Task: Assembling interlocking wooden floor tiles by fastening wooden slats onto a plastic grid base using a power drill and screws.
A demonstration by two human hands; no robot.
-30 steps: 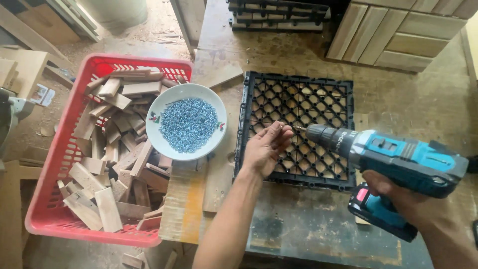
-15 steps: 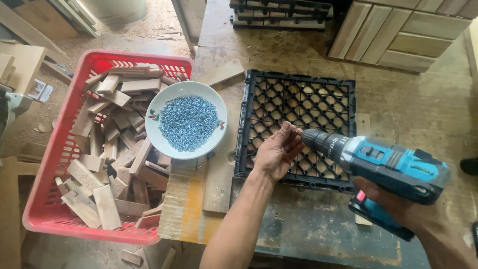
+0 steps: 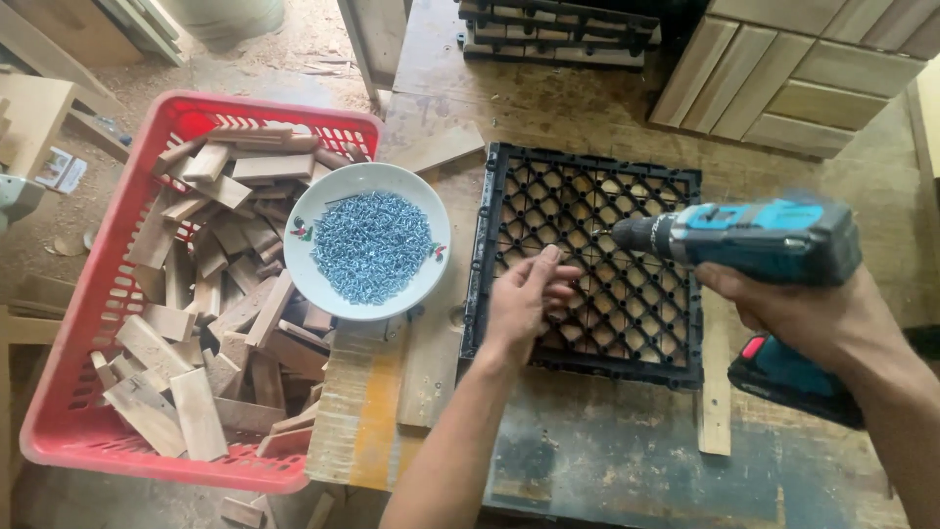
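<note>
On the desk lie one black plastic grid and one white bowl heaped with screws too many to count. One red basket holds dozens of wood offcuts, and there is one blue drill.

A blue-and-black cordless drill lies level above a black plastic lattice panel, chuck pointing left, its battery base low at the right. The square panel rests flat on the worn wooden workbench, wood showing through its diamond openings.
</note>
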